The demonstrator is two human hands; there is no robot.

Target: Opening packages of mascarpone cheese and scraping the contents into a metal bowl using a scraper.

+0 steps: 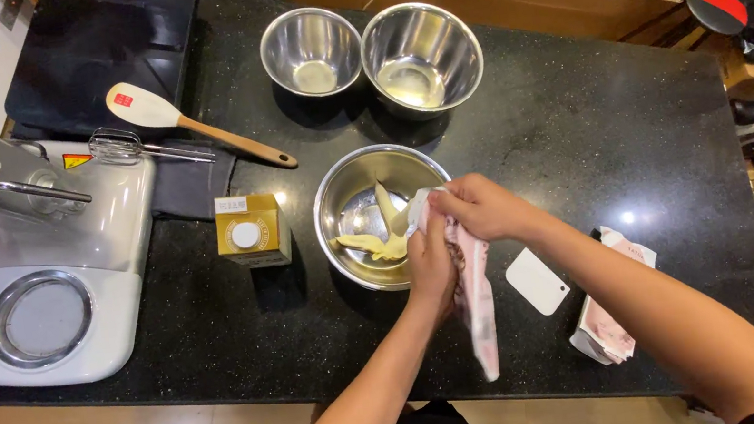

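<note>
Pink wrapper (476, 300) hangs over the near rim of the steel mixing bowl (337, 198) on the black desk (579, 139), its long axis running from the bowl's edge down toward the person, open end at the bowl. Left hand (432, 268) and right hand (477, 209) both have their fingers closed tight on its upper end. Pale, buttery pieces (380, 236) already lie in the bowl; how much is left inside the wrapper cannot be told.
</note>
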